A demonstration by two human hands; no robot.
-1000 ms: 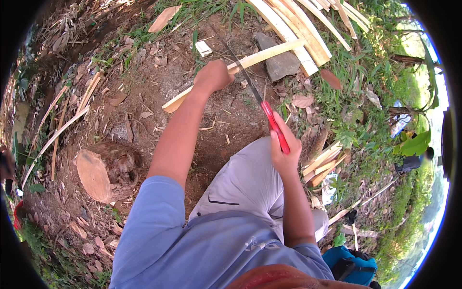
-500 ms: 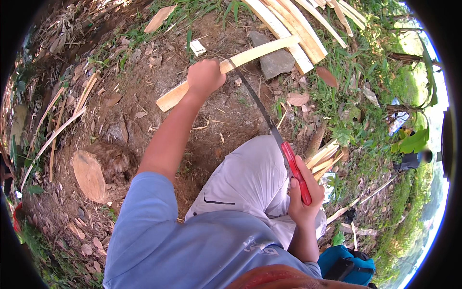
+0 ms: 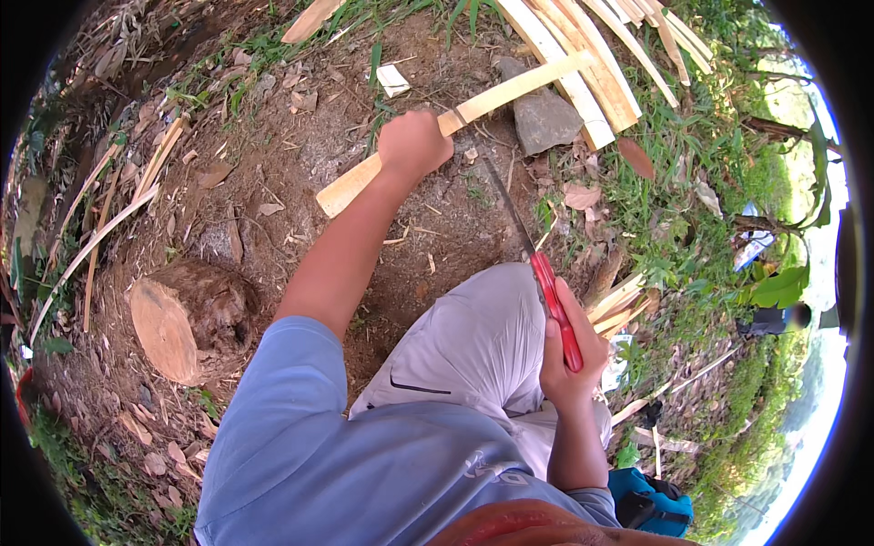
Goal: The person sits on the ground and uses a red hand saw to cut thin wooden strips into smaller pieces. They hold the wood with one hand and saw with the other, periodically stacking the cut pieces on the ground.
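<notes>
My left hand is closed in a fist round a pale flat strip of wood, near its middle. The strip's far right end rests over other strips by a grey stone, and its near left end points down toward the soil. A dark narrow cut crosses it just right of my fist. In my right hand, above my right thigh, is a hand saw with a red handle and a long, slim dark blade. The blade points up and left, its tip short of the strip and apart from it.
The grey stone lies under the strip. Several long wood strips are piled at the far right. A cut log sits on the left, with thin sticks beyond it. More split wood and a teal bag are on the right.
The saw's blade was against the strip beside my left fist; now it has come away, drawn back toward me, leaving the dark cut visible. My left hand keeps its hold.
</notes>
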